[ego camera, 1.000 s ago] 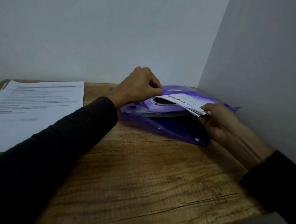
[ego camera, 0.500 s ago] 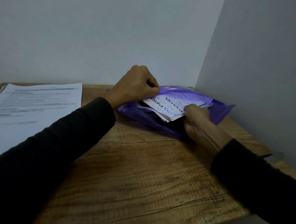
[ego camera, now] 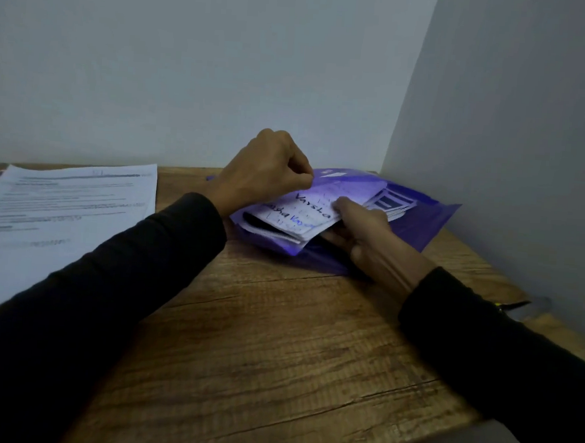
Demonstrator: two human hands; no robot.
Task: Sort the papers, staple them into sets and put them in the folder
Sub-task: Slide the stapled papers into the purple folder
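Observation:
A translucent purple plastic folder [ego camera: 424, 222] lies at the far right of the wooden table, near the wall corner. My left hand [ego camera: 266, 171] pinches the folder's upper flap and holds it lifted. My right hand [ego camera: 359, 229] grips a bundle of white handwritten papers [ego camera: 298, 215] by its near right edge. The bundle lies partly inside the folder's mouth, under the raised flap. More sheets [ego camera: 391, 203] show through the purple plastic deeper inside.
A stack of printed white sheets [ego camera: 55, 213] lies flat at the table's left. The wooden table [ego camera: 277, 340] ends close on the right, where a grey wall [ego camera: 511, 149] stands. A small dark object [ego camera: 512, 305] lies at the table's right edge.
My right hand has pushed the handwritten bundle leftward and deeper under the flap. My left hand keeps the flap raised.

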